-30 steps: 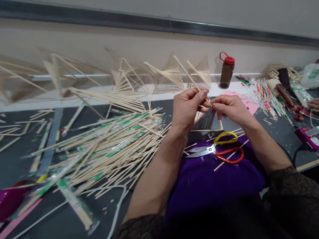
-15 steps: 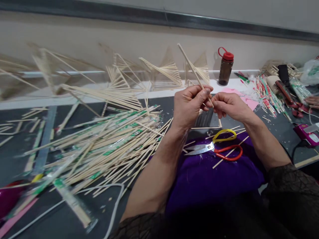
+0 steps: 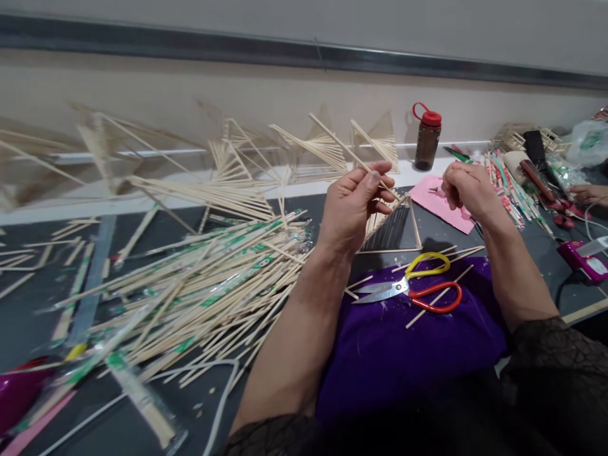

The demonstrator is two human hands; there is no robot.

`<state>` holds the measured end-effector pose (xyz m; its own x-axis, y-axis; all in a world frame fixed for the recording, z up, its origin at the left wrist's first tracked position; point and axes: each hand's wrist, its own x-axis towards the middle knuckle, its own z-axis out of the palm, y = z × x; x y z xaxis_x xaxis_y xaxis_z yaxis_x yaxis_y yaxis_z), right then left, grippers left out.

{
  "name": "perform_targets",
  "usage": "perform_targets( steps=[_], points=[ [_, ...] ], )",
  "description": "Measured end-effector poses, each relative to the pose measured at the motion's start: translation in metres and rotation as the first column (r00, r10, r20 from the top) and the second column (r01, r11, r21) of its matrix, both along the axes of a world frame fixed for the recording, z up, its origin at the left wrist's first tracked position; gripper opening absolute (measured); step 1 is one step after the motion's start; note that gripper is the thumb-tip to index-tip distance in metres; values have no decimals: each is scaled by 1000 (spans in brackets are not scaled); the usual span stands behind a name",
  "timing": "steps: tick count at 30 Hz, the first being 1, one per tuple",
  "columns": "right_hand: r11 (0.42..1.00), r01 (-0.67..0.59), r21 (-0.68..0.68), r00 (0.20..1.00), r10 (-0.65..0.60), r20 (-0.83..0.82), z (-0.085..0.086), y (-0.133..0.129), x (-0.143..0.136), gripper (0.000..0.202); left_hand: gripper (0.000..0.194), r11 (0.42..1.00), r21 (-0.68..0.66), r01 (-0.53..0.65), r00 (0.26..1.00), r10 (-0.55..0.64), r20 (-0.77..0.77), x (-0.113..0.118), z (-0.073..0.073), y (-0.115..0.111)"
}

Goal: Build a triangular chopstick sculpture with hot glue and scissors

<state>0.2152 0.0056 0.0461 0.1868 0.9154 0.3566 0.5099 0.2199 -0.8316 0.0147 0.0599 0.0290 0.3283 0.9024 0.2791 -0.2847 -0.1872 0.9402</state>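
My left hand [image 3: 349, 206] pinches a thin wooden chopstick [image 3: 339, 140] between thumb and fingers; the stick slants up and to the left. To the right, my right hand [image 3: 468, 187] is curled closed above a pink sheet [image 3: 439, 206]. A small dark tip shows beside its fingers, and I cannot make out whether it is held. Behind and below my left hand stands a small frame of glued sticks [image 3: 414, 221], partly hidden. Scissors [image 3: 399, 288] with one yellow and one red handle lie on a purple cloth [image 3: 408, 354] among loose sticks.
A large heap of chopsticks [image 3: 213, 297], some in green-printed wrappers, spreads to the left. Fan-shaped stick structures [image 3: 313, 145] stand along the wall. A red-capped bottle [image 3: 427, 142], a magenta device [image 3: 584, 261] and another person's hand [image 3: 586, 193] are at the right. A white cable [image 3: 221, 392] crosses the front left.
My right hand has left the chopstick and moved right, over the pink sheet. My left hand keeps hold of the stick and has shifted slightly left and down.
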Motion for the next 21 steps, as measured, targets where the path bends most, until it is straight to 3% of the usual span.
perform_targets(
  steps=[4,7,9,12,16,21],
  points=[
    [996,93,-15,981,-89,170,1,-1,11,30,22,1000,3,-10,1000,10,-10,1,-1,-1],
    [991,86,101,975,-105,196,0,0,13,11,21,1000,18,-5,1000,6,-17,1,0,-4],
    [992,30,123,985,-50,163,0,-2,7,9,21,1000,31,2,1000,-2,-6,2,0,-6],
    [986,-159,52,983,153,100,-2,-6,-12,11,22,999,48,11,1000,-13,28,6,0,-10],
    [921,-389,9,921,388,30,-8,-7,-34,15,22,998,66,16,996,-22,81,8,0,-11],
    [928,-373,-24,921,367,-133,-11,-5,-42,17,18,995,88,-53,988,39,153,5,2,-8]
  ],
)
